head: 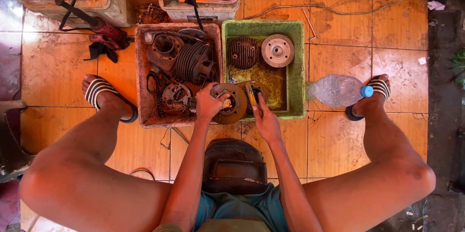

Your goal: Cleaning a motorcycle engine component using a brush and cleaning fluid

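Orange tiled floor (pixel 368 28), stained and gritty; person seated low, both hands working over the green tray (pixel 298 67).

Landmark: green tray. Left hand (pixel 209 103) at the tray's near-left corner, grip closed on a round rusty engine disc (pixel 231 103) whose edge overlaps the tray's rim. Right hand (pixel 266 123) at the tray's near edge, grip closed around a thin brush (pixel 253 97), tip pointing into the yellowish liquid inside the tray. In the tray's far part lie a finned cylinder head (pixel 242 51) and a round grey cover (pixel 277 50). Touching the tray's left side: a reddish tray (pixel 141 81) full of engine parts, including a finned cylinder (pixel 193 61). Just right of the tray: a clear plastic bottle (pixel 336 90) with blue cap, lying on its side.
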